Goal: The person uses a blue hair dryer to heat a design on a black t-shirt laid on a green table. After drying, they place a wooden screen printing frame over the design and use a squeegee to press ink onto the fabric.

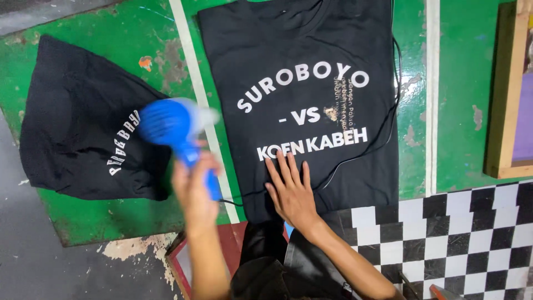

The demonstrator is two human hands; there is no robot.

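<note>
A black T-shirt [333, 55] with white printed lettering lies spread flat on the green table [455, 100]. My right hand [291, 191] rests flat on the shirt's lower part, fingers spread, just below the lettering. My left hand [194, 189] grips the handle of a blue hair dryer [169, 122], which is blurred with motion and hovers over the table's white stripe to the left of the shirt. The dryer's thin black cord [361, 153] runs across the shirt and up along its right edge.
A second black shirt [72, 122] with white lettering lies bunched at the left. A wooden frame [502, 111] stands at the right edge. A black-and-white chequered surface [472, 228] fills the lower right. Grey floor [33, 261] shows at lower left.
</note>
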